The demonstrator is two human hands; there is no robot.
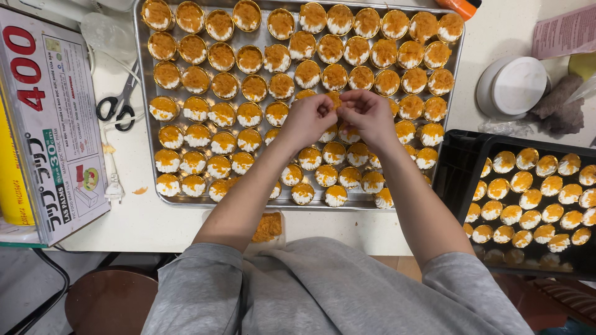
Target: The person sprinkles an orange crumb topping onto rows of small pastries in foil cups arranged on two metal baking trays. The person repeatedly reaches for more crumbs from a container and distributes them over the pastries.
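Head view: left hand [308, 118] and right hand [367, 113] fingers together, seemingly pinching orange topping [334, 97]; scissors [119, 102] beside tray [141, 93].

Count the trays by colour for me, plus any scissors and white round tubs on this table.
Silver metal tray: 1
Black tray: 1
Scissors: 1
White round tub: 1
Total: 4
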